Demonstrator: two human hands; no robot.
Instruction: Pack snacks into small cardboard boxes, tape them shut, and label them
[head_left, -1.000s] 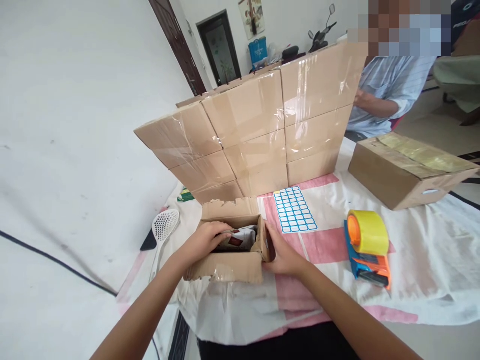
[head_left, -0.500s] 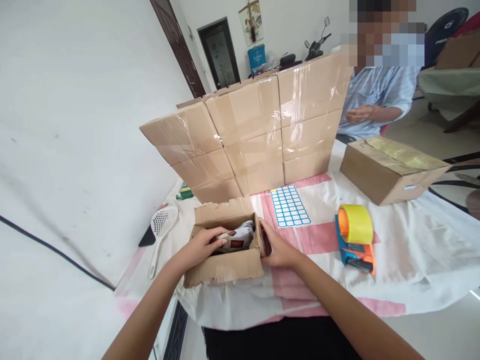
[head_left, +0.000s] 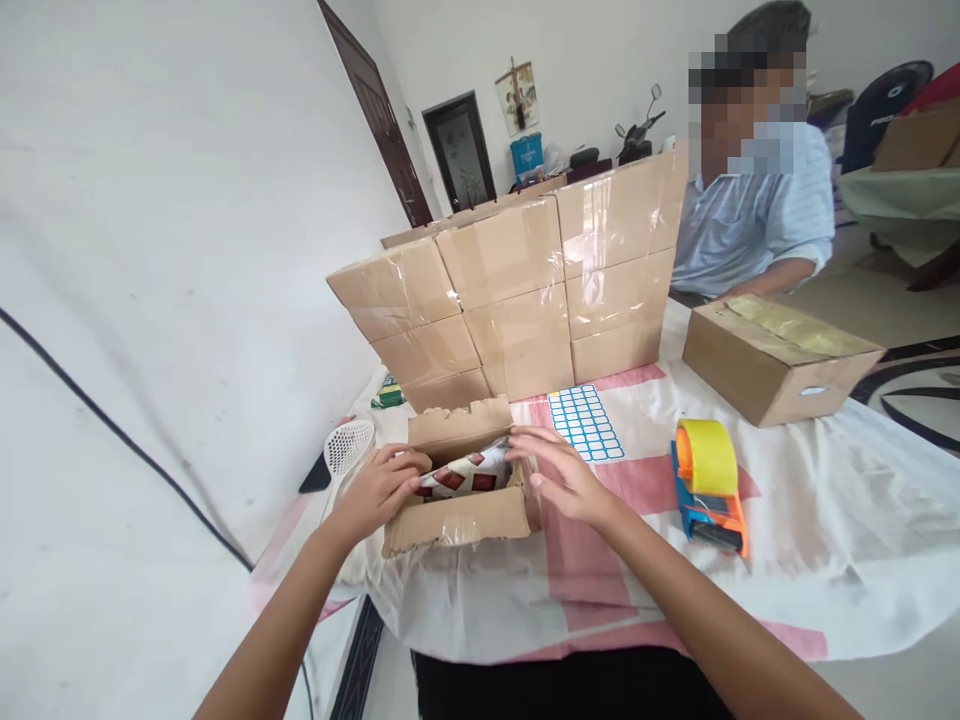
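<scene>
The packet [head_left: 469, 472] lies between both hands [head_left: 379, 487], seemingly touched, in the open box [head_left: 457, 520].

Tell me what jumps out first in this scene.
A wall of taped cardboard boxes stands across the table's back. In front of it, the left hand and right hand meet over a small open box holding a red-and-white packet. To the right lies a yellow tape dispenser.

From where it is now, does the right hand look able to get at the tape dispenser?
Probably yes. The right hand hovers open at the open carton, and only bare tablecloth lies between it and the tape dispenser.
</scene>
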